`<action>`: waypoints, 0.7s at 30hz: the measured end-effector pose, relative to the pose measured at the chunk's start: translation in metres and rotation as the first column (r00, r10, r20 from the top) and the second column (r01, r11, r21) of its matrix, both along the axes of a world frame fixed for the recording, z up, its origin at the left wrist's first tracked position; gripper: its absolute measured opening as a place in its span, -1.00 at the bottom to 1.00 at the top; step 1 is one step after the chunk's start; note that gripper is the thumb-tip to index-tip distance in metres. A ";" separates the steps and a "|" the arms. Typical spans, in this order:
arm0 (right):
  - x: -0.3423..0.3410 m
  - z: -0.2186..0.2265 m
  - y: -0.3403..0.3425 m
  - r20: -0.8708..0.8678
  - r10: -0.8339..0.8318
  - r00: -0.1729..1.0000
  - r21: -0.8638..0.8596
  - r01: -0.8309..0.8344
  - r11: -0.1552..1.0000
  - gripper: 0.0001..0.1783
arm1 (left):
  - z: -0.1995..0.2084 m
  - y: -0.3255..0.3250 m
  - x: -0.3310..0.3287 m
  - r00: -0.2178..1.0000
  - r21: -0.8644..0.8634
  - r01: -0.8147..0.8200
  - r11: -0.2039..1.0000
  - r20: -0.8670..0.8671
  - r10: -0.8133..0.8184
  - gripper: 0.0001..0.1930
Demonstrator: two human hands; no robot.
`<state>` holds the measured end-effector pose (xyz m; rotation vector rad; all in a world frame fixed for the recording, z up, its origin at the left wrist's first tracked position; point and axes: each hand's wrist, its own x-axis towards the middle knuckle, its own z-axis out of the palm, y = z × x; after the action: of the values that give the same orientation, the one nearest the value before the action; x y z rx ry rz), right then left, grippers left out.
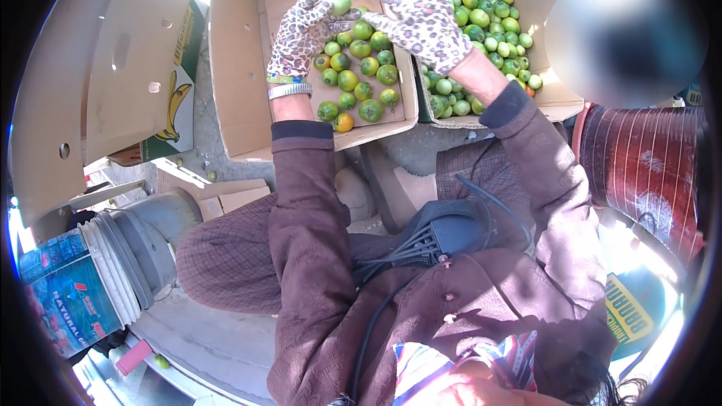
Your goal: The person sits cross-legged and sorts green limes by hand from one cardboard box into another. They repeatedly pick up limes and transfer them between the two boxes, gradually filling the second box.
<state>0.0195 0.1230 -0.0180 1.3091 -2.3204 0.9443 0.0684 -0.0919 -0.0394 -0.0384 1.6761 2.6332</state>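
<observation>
Both of my hands wear leopard-print gloves. My left hand (299, 36) is closed round a pale green tomato (339, 4), above the left cardboard box (235, 98). Opposite it, my right hand (423, 21) reaches over the divide between the two boxes, its fingers apart and nothing visible in them. The fingertips of my right hand come close to the held tomato; whether they touch it I cannot tell. Below my hands, green and orange-tinged tomatoes (368, 66) lie loosely in the left box. Many smaller green tomatoes (492, 37) are piled in the right cardboard box (555, 96).
Flattened cardboard boxes (105, 60) stand at the left. Nearer, also left, are stacked buckets (143, 248) and a printed blue bucket (71, 293). A dark red ribbed container (639, 165) stands at the right, and a blurred round patch covers the area behind it.
</observation>
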 end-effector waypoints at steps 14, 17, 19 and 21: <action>-0.024 -0.083 0.223 0.237 -0.622 0.746 0.356 0.529 0.770 -0.67 | -0.107 -0.033 0.003 0.668 -0.686 0.727 0.006 0.710 0.223 -0.60; -0.029 -0.084 0.215 0.211 -0.705 0.677 0.366 0.614 0.699 -0.70 | -0.118 -0.066 0.011 0.692 -0.683 0.721 -0.116 0.704 0.158 -0.60; -0.038 -0.092 0.218 0.248 -0.718 0.650 0.218 0.685 0.695 -0.68 | -0.124 -0.077 0.011 0.696 -0.734 0.679 0.011 0.649 0.309 -0.59; -0.042 -0.098 0.237 0.268 -0.754 0.600 0.204 0.729 0.653 -0.67 | -0.110 -0.061 -0.001 0.813 -0.816 0.541 -0.202 0.446 0.374 -0.58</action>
<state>-0.0223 0.3603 -0.1161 0.0676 -2.7757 0.8049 0.0674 -0.1532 -0.1490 -0.6216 2.6246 0.1432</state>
